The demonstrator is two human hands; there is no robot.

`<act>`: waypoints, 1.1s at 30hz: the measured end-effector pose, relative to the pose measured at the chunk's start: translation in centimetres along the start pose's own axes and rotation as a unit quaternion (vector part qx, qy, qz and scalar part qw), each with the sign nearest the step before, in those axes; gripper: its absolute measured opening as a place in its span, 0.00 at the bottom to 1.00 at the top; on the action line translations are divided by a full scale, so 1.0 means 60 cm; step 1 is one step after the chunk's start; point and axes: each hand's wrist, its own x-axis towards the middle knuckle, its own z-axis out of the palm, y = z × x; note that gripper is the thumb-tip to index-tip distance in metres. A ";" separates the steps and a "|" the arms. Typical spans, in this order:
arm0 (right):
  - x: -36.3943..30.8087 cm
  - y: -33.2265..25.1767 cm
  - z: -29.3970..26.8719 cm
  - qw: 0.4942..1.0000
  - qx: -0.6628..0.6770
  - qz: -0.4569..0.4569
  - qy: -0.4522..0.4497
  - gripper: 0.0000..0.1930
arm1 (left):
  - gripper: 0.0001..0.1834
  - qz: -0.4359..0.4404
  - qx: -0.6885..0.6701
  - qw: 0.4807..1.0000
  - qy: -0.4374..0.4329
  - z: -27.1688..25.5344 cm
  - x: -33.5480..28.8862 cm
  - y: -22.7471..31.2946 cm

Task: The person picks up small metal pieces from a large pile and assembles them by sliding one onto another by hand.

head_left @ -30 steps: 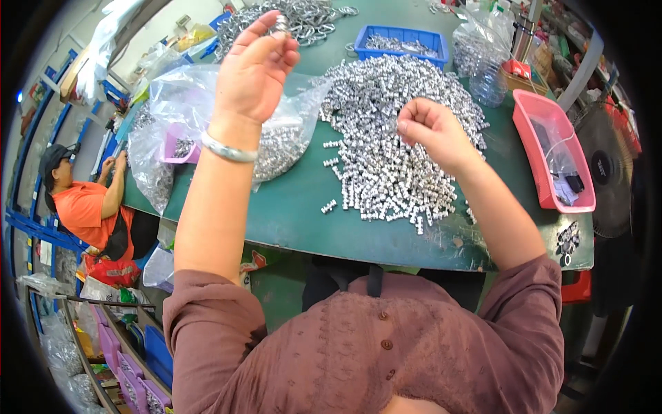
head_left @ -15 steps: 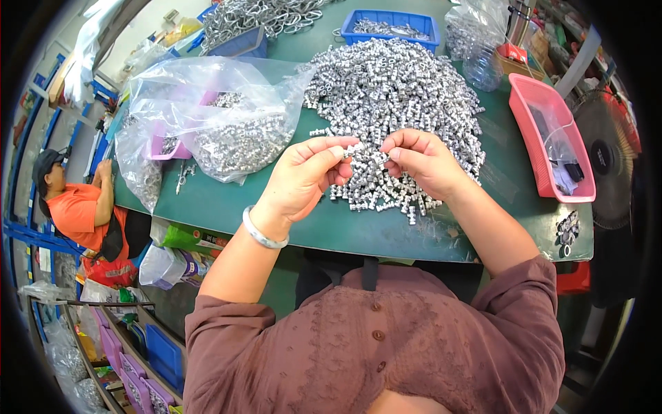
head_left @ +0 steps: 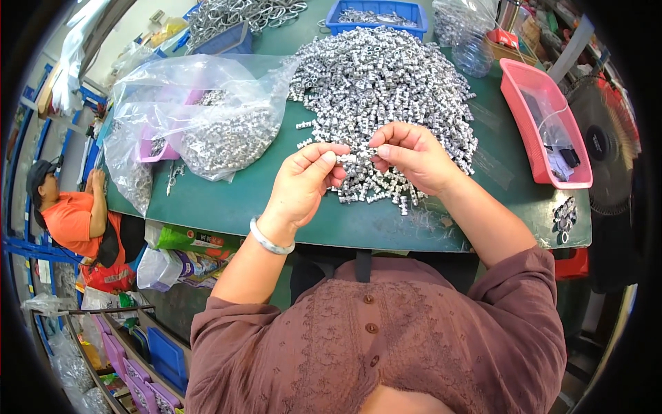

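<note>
A large heap of small silvery metal fittings (head_left: 386,76) covers the middle of the green table. Over its near edge, my left hand (head_left: 303,183) pinches one small metal fitting (head_left: 345,159) between thumb and fingertips. A pale bangle (head_left: 269,240) circles that wrist. Close by on the right, my right hand (head_left: 417,162) has its thumb and index finger closed, tips pointing at the left hand's fingertips. Whatever lies in the right pinch is too small to make out against the heap. A narrow gap separates the two hands.
Left of the heap lies a clear plastic bag (head_left: 231,138) of similar parts, with a purple basket (head_left: 160,148). A blue tray (head_left: 378,29) stands behind, a pink basket (head_left: 545,131) at the right. Beyond the table's left side is a person in orange (head_left: 72,221).
The whole view has shifted slightly, with table items sitting further left and up. Both hands stay pinched near each other, and the fitting shows more clearly at the left fingertips.
</note>
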 end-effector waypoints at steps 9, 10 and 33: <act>-0.002 0.005 0.008 1.000 -0.002 -0.013 -0.001 0.07 | 0.11 -0.079 -0.216 0.973 -0.004 0.027 -0.005 -0.029; -0.002 0.005 0.009 1.000 -0.013 -0.009 0.002 0.07 | 0.11 -0.079 -0.216 0.973 -0.004 0.030 -0.006 -0.032; -0.005 0.017 0.018 0.998 -0.039 -0.042 -0.032 0.07 | 0.10 0.012 -0.205 0.978 0.041 0.031 -0.012 -0.053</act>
